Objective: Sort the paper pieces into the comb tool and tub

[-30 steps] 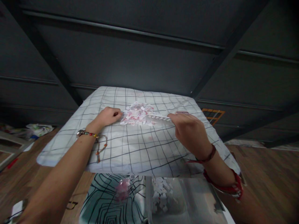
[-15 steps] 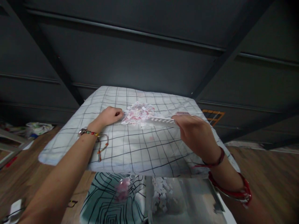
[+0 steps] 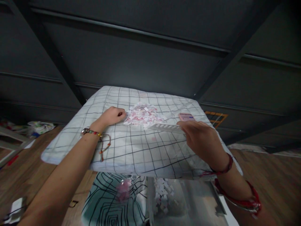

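Your cloth point(image 3: 141, 150) ends against or close to the dark wall point(image 3: 141, 62) on the far side; a broad stretch of it runs from the pile point(image 3: 144, 113) of paper scraps to the near edge, and another to the left edge. The pile lies past the middle of the cloth, between your hands. Your left hand point(image 3: 113, 115) rests at its left side, fingers curled into a loose fist; you cannot tell whether anything is inside. Your right hand point(image 3: 203, 138) grips one end of a white slotted strip point(image 3: 164, 126), the other end at the pile's near right side.

Any print on the phone's screen is too small to read. That phone point(image 3: 187, 117) lies just beyond your right hand, tight on that side. Below the near edge are a clear bin point(image 3: 199, 201) with more scraps point(image 3: 162, 190), and teal fabric point(image 3: 101, 201) bearing a pink packet point(image 3: 124, 190). An orange grid point(image 3: 217, 117) stands past the right edge.
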